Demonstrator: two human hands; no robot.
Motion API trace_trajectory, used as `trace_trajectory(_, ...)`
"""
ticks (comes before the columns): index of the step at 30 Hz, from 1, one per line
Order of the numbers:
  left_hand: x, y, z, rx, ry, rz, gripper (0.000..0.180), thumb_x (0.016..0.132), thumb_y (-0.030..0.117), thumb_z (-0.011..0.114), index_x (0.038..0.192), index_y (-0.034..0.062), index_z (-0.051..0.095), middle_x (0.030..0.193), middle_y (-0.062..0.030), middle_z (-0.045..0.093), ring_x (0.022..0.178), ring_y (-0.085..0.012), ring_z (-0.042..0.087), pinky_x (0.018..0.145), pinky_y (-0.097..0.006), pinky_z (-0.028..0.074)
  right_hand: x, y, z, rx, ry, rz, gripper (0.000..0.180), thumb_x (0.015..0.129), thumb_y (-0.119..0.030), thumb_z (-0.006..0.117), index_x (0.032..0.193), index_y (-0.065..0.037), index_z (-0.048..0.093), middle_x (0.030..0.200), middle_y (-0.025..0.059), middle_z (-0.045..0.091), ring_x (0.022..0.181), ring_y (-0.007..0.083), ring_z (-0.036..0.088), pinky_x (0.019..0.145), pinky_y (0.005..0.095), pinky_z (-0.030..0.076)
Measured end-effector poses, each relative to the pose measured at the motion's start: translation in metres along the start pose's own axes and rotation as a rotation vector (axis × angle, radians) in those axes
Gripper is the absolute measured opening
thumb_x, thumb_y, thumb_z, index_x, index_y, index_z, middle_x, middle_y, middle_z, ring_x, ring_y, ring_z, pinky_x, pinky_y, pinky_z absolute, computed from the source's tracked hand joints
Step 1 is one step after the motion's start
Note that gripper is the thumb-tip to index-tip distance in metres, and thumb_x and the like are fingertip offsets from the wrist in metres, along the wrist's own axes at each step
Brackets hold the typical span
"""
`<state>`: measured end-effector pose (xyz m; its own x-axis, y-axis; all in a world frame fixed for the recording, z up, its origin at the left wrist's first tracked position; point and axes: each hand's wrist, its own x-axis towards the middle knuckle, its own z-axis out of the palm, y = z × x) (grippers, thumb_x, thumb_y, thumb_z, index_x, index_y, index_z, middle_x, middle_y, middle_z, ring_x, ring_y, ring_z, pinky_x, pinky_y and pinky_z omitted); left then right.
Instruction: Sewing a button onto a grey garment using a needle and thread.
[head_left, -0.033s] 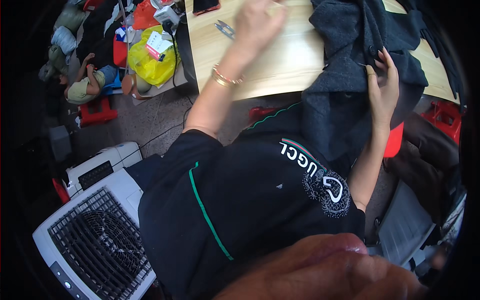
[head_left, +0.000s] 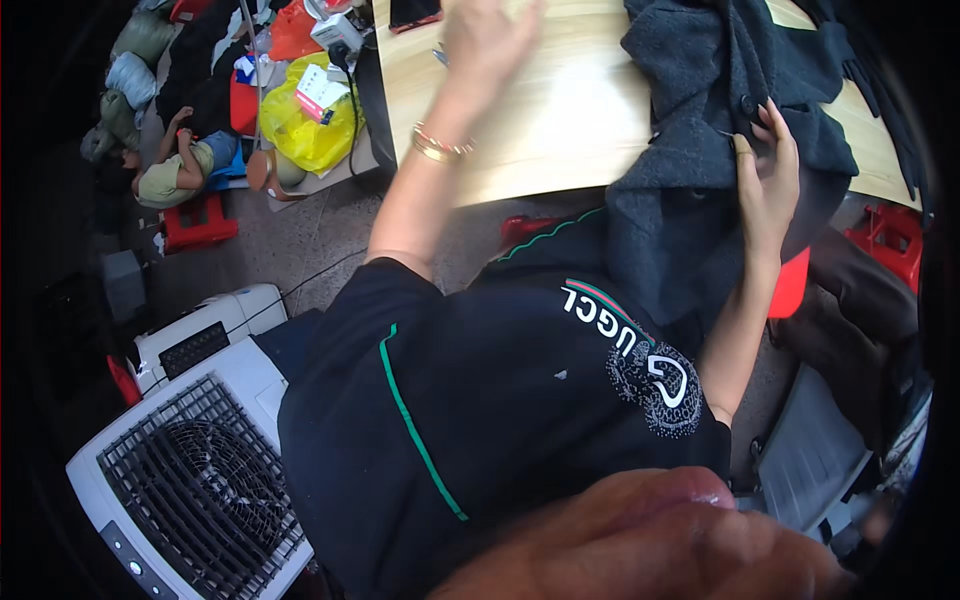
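A dark grey woollen garment (head_left: pixel 690 165) with a button (head_left: pixel 748 104) lies over the table's front edge and hangs down to my lap. My right hand (head_left: pixel 770 180) grips its cloth just below the button, thumb on the near side and fingertips on the folds. Out over the bare tabletop to the left is my left hand (head_left: pixel 490 45), smeared by motion, so its fingers and anything in them cannot be made out. Thread snips (head_left: pixel 441 56) show only in part beside that wrist.
A dark phone (head_left: pixel 413 12) rests on the pale wooden table (head_left: pixel 540 165) at its far left. Left of it are a yellow plastic bag (head_left: pixel 305 130) and red stools (head_left: pixel 198 225). A person (head_left: pixel 185 165) sits further left. An air cooler (head_left: pixel 200 470) stands at lower left.
My left hand has shifted left and a little away, and now covers most of the snips. The right hand keeps its grip on the garment.
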<state>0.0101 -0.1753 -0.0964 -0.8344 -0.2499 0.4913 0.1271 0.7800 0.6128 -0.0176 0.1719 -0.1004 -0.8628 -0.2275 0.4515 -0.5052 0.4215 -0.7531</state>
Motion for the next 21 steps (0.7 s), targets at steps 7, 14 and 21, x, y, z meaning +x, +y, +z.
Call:
trace_trajectory(7, 0.056, -0.071, -0.038, 0.387, 0.106, -0.311, 0.049, 0.077, 0.029, 0.073, 0.117, 0.0038, 0.062, 0.113, -0.0222, 0.065, 0.109, -0.0378, 0.062, 0.092, -0.046, 0.050, -0.006, -0.004, 0.003, -0.099, 0.106, -0.001, 0.049, 0.087, 0.000, 0.068, 0.135, -0.006, 0.058, 0.126, 0.0084, 0.064, 0.107, 0.0144, 0.063, 0.076, 0.0235, 0.050)
trace_trajectory(14, 0.096, -0.182, -0.034, 0.788, -0.106, -0.650, 0.090, 0.067, 0.075, 0.067, 0.127, 0.0083, 0.064, 0.124, -0.0169, 0.067, 0.119, -0.0330, 0.062, 0.097, -0.045, 0.051, -0.008, -0.072, 0.050, -0.220, -0.071, -0.498, 0.032, 0.078, -0.003, 0.070, 0.109, -0.009, 0.069, 0.104, 0.0074, 0.067, 0.094, 0.0250, 0.064, 0.080, 0.0354, 0.052)
trace_trajectory(21, 0.094, -0.147, -0.005, 0.743, -0.004, -0.609, 0.090, 0.068, 0.063, 0.070, 0.131, 0.0016, 0.054, 0.131, -0.0214, 0.057, 0.125, -0.0363, 0.053, 0.100, -0.050, 0.045, -0.007, -0.083, 0.114, -0.165, -0.542, -0.354, 0.049, 0.078, -0.007, 0.071, 0.126, -0.009, 0.059, 0.129, 0.0141, 0.057, 0.119, 0.0317, 0.057, 0.097, 0.0408, 0.050)
